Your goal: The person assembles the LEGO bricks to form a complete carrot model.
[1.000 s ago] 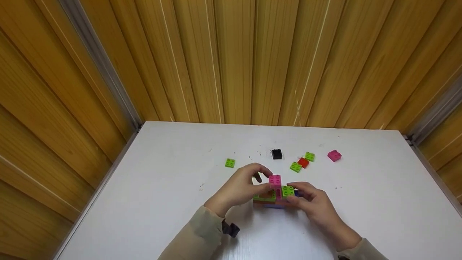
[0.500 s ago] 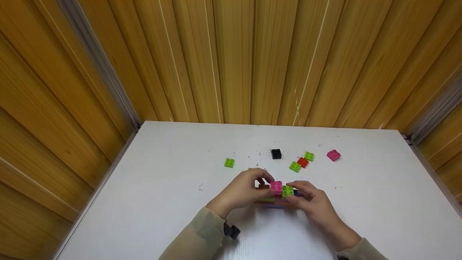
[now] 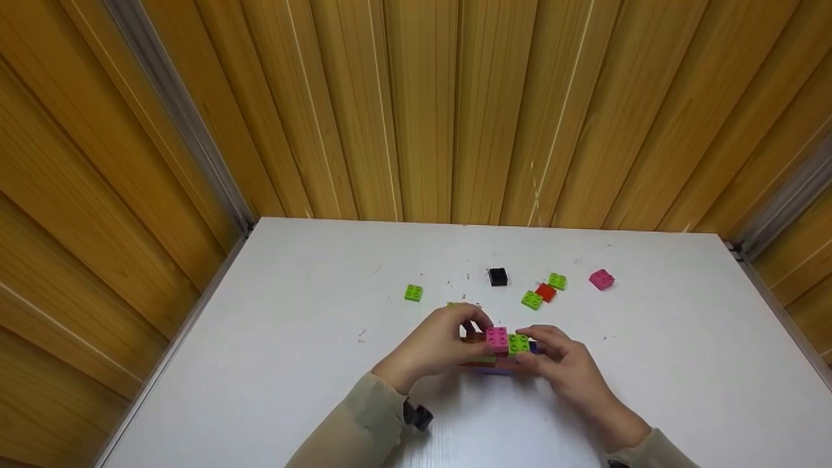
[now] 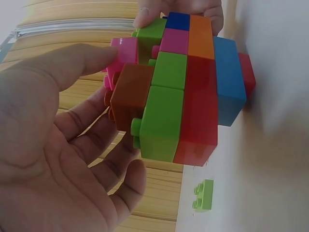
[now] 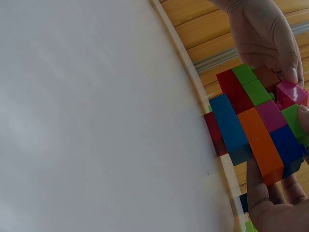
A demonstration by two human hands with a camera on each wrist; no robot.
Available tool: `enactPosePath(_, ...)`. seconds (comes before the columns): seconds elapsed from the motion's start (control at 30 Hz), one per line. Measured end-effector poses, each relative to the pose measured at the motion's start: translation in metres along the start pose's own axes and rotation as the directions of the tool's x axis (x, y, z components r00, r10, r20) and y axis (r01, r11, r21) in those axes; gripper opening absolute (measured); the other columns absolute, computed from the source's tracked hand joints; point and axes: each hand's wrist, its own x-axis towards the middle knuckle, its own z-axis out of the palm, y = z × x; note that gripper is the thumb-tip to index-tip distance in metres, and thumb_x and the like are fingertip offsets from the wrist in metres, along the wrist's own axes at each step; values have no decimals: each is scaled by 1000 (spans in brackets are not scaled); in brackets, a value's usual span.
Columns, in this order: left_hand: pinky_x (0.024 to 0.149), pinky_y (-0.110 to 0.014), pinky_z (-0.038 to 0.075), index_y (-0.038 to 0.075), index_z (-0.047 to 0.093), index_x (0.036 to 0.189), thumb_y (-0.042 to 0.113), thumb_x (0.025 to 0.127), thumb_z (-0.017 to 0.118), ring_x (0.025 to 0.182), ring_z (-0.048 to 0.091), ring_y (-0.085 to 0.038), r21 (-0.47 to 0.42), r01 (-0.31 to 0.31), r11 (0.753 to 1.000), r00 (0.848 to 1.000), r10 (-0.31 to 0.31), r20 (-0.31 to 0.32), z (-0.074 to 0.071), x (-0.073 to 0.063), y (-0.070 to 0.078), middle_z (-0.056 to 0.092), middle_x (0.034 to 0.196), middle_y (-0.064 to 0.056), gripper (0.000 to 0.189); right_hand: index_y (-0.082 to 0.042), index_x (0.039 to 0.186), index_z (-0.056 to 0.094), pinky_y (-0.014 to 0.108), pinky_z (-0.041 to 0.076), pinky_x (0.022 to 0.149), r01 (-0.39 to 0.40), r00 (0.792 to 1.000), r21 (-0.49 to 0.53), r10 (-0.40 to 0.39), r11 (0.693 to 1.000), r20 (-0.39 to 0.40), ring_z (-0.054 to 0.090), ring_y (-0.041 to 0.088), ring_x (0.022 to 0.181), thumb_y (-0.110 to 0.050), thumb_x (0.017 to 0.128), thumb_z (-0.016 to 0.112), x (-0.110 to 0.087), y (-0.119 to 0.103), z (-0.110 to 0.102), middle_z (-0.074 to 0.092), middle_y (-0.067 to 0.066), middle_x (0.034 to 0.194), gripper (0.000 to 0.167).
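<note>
In front of me stands a stepped stack of toy building bricks, with a red brick [image 4: 247, 75] at the bottom and a light-blue brick [image 4: 228, 82] above it. Over that sit red and orange [image 5: 260, 145] bricks, then green, pink and dark-blue ones. Brown [image 4: 130, 89], pink [image 3: 496, 339] and green [image 3: 519, 343] bricks form the top row. My left hand [image 3: 437, 337] pinches the top pink brick between thumb and fingers. With thumb and fingers, my right hand [image 3: 567, 369] grips the stack's right end at the green brick.
Loose bricks lie farther back on the white table [image 3: 312, 279]: a black one [image 3: 498, 277], a red one [image 3: 546, 292], a pink one [image 3: 602, 279] and several green ones [image 3: 413, 292]. One green brick is mostly hidden behind my left hand. A wood-patterned wall [image 3: 422, 130] rises behind.
The pink brick in my left hand has come down from above the stack to sit level beside the top green brick. My right hand has kept its place.
</note>
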Motion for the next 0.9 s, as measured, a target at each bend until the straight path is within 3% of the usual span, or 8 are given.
enactPosePath(0.33, 83, -23, 53, 22, 81, 113, 22, 94, 92, 93, 64, -3, 5, -3, 1000, 999, 3, -43, 4, 1, 0, 72, 104, 12, 22, -10, 144, 77, 11, 45, 113, -4, 1000, -5, 4, 1000, -12, 58, -2, 136, -19, 103, 85, -1, -2, 1, 67, 7, 150, 43)
enactPosePath(0.9, 91, -25, 55, 21, 81, 111, 15, 86, 94, 98, 64, -5, 27, -29, 999, 996, 31, -78, 13, 5, -3, 74, 106, 12, 29, -11, 142, 77, 12, 46, 114, 5, 1000, -15, -6, 1000, -9, 58, -2, 136, -20, 103, 85, 0, 0, 1, 67, 6, 150, 42)
